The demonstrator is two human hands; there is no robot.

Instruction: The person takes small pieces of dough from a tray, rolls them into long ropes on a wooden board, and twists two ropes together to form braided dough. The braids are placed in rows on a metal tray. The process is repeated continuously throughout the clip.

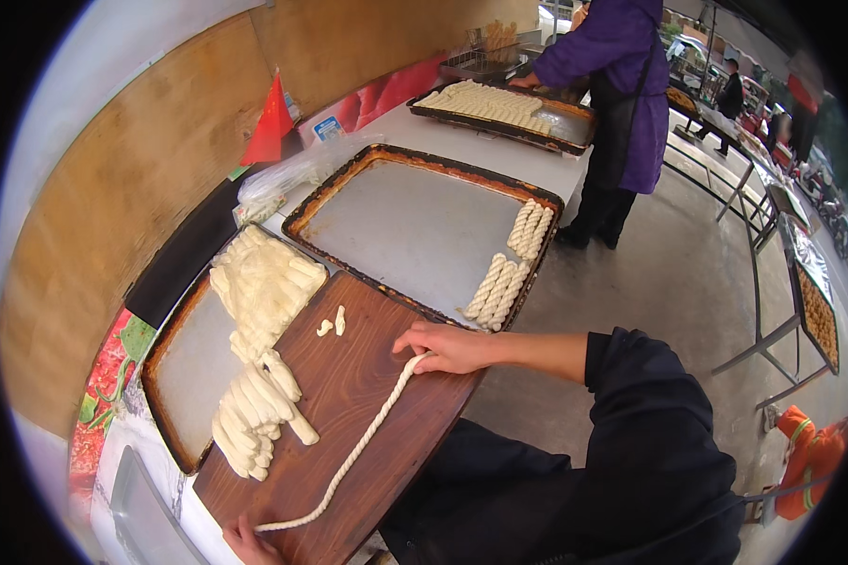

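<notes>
A long twisted rope of dough point(362, 446) runs slantwise across a brown wooden board point(389, 332). At its upper right end, my right hand point(452, 348) grips the tip between thumb and fingers. My left hand point(249, 542), partly cut off by the lower rim of the picture, touches the other end; how its fingers close is unclear. Beside the rope lie several dough strips point(244, 424), with a larger mass of dough point(258, 282) behind them and two small dough scraps point(340, 320) on the board. Twisted dough pieces point(495, 293) fill the right end of a metal baking tray point(396, 219).
Another tray point(184, 367) lies under the dough mass. Farther back, a co-worker in purple point(629, 106) stands by a tray of twisted dough point(480, 102). A red flag point(271, 123) and plastic bag point(304, 169) are near the wall. Racks with trays point(816, 314) stand at right, near a person in orange point(809, 459).
</notes>
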